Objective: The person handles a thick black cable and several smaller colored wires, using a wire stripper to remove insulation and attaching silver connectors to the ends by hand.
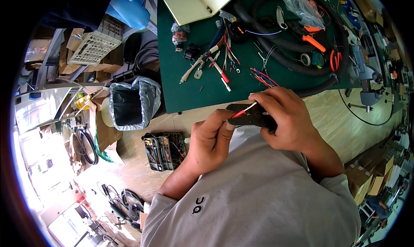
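Observation:
Over the front edge of the green mat-topped bench (185, 100), my left hand (209, 145) has thumb and fingers closed at the red-sleeved piece (238, 114) beside the jaw end of a dark hand tool (264, 120), which looks like pliers or a crimper. My right hand (290, 119) is closed round that tool, with a thin pale wire (252, 105) running up from the red sleeve to its fingertips. Just beyond my hands lie loose red and blue wires (261, 76) and a bundle of leads with lugs (215, 57).
On the bench lie an open notebook (181, 7), thick black cable (297, 67), orange-handled cutters (313, 42) and a tape measure (318, 60). A lined bin (146, 102) and toolbox (166, 152) stand on the floor. A grey press (364, 66) is at the right. Another person (379, 210) is at far lower right.

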Motion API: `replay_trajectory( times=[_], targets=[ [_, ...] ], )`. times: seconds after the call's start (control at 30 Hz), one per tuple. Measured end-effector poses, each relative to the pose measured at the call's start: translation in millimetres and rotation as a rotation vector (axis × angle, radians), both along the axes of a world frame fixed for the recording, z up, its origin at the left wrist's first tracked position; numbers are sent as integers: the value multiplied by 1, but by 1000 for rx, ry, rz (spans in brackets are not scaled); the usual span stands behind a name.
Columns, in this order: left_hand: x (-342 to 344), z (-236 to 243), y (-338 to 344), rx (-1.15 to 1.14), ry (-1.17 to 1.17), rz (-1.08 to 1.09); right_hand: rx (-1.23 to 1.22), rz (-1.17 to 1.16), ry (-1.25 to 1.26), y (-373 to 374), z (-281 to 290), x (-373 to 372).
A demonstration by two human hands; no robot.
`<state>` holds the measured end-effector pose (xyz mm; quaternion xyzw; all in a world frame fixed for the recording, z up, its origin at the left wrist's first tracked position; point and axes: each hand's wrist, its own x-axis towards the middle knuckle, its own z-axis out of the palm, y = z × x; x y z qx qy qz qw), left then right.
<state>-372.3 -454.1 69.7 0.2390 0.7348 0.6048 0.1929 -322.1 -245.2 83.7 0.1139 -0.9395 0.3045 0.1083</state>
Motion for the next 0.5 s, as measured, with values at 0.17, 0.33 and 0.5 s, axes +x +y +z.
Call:
replay_trajectory(
  times=[0.17, 0.33, 0.5],
  targets=[
    [0, -1, 2, -16, 40, -8, 7, 1, 0, 0, -2, 1],
    [0, -5, 2, -6, 57, -14, 2, -5, 5, 0, -4, 1],
    [2, -4, 2, -38, 90, 5, 7, -7, -8, -1, -4, 3]
  ],
)
